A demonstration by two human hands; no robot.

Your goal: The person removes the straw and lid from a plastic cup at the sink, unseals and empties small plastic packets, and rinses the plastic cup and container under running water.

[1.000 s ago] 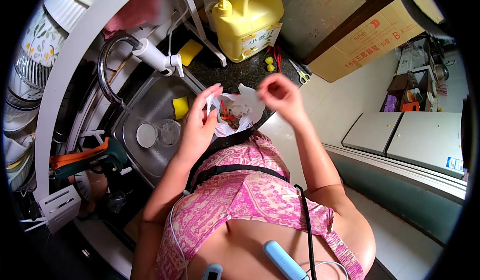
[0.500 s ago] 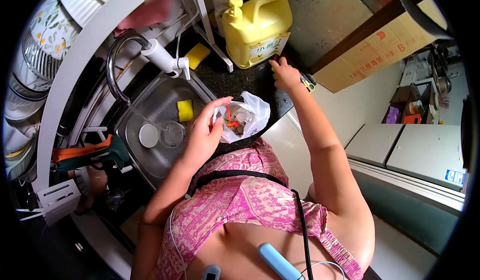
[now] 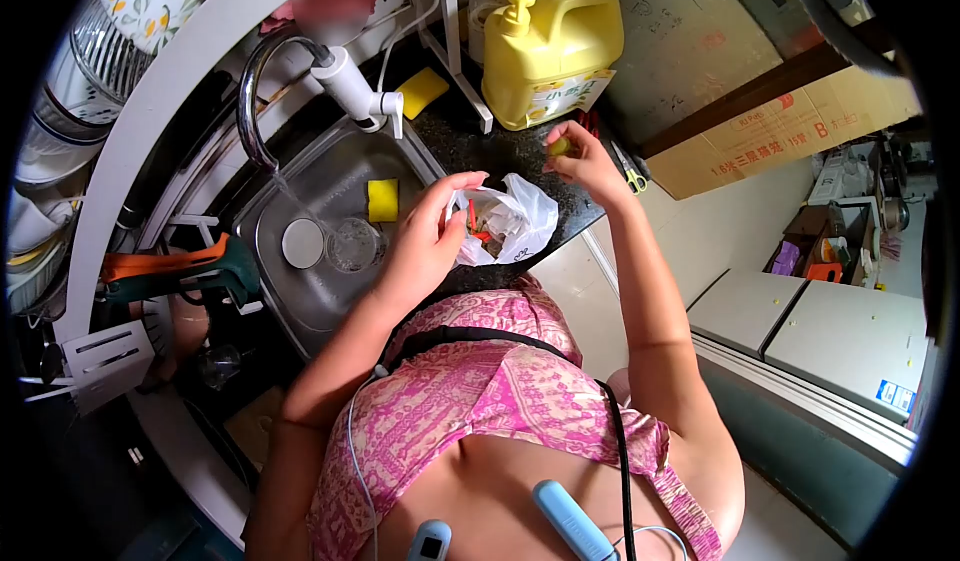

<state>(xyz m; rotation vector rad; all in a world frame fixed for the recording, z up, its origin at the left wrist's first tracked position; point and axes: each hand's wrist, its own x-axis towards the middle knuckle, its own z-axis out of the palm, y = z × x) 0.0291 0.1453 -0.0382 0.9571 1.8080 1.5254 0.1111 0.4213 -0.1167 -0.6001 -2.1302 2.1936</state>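
My left hand (image 3: pixel 430 236) is closed on the near-left rim of a white plastic bag (image 3: pixel 530 216), which stands open at the counter's edge. Inside the bag lie red-orange scraps (image 3: pixel 481 235) and crumpled pale material. Just beyond the bag, over the dark counter, my right hand (image 3: pixel 590 169) pinches a small yellow-green piece (image 3: pixel 560 148) between thumb and fingers; its kind is unclear. A pair of scissors (image 3: pixel 630 173) lies by my right wrist, partly hidden.
A yellow jug with a pump (image 3: pixel 550 61) stands at the counter's back. In the steel sink (image 3: pixel 300 311) are a yellow sponge (image 3: pixel 382 201), a white round dish (image 3: pixel 302 244) and a clear glass vessel (image 3: pixel 352 245). Water runs from the faucet (image 3: pixel 250 121). Another sponge (image 3: pixel 421 93) lies beside it.
My right hand has drawn back from beside the jug and now shows the yellow-green piece in its fingers. My left hand stays on the bag. The whole view has shifted slightly.
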